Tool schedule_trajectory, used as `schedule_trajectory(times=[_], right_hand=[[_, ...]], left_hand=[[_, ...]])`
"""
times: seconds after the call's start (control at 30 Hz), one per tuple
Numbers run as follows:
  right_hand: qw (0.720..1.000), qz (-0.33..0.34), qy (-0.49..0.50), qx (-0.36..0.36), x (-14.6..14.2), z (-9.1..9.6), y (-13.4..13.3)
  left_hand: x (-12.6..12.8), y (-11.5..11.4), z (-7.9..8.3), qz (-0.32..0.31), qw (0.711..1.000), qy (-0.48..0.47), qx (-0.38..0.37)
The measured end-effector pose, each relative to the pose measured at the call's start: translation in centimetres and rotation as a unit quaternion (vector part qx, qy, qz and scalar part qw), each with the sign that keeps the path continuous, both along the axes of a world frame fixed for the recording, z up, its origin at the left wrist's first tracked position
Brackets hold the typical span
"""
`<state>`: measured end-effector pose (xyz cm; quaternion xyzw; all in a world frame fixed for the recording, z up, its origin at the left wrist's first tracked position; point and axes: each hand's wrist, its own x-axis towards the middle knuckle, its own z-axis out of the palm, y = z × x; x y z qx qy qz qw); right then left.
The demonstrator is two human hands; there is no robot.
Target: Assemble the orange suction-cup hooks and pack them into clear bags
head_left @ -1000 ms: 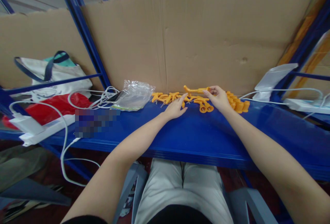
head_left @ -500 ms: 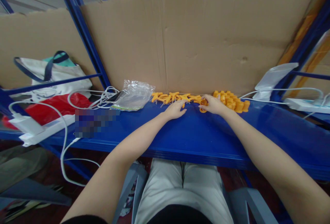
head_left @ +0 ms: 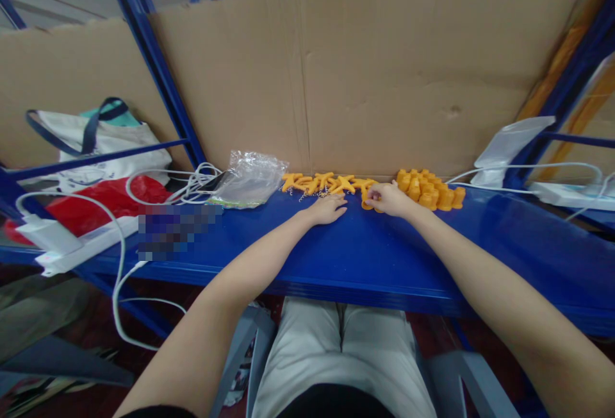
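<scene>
My left hand (head_left: 328,209) lies low over the blue shelf with its fingers stretched out, just in front of the orange star-shaped pieces (head_left: 344,183). Thin silvery chains or coils hang from several of these. Farther right, the fingers of my right hand (head_left: 393,200) are bent together at a small orange cup-like piece (head_left: 366,202), which is partly covered by the fingertips. Behind the right wrist stands a tight cluster of similar orange cup-like pieces (head_left: 427,188). Nothing shows in the left hand.
A clear plastic bag (head_left: 252,177) lies left of the stars. Cables (head_left: 202,182), a white power strip (head_left: 91,242), a red bag (head_left: 113,199) and a cloth tote (head_left: 103,145) are farther left. Cardboard (head_left: 384,72) walls the back of the blue shelf (head_left: 336,258).
My right hand has shifted a little left, and the orange cup-like piece at its fingers is farther left too. My left hand has drawn slightly back toward me from the star-shaped pieces.
</scene>
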<state>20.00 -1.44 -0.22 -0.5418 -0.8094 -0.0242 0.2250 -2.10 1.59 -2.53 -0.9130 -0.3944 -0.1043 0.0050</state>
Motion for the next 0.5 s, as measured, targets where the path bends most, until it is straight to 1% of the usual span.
schedule_trajectory(times=[0.27, 0.4, 0.5], right_hand=[[1.000, 0.019, 0.017, -0.005, -0.13, 0.10, 0.07], [0.999, 0.024, 0.023, 0.003, -0.22, 0.02, -0.05], [0.999, 0.045, 0.019, 0.001, -0.32, 0.02, -0.13]], left_hand=[[0.00, -0.03, 0.17, 0.031, 0.999, 0.019, -0.017], [0.10, 0.20, 0.16, 0.039, 0.999, 0.009, -0.007], [0.29, 0.64, 0.18, 0.050, 0.999, 0.003, 0.008]])
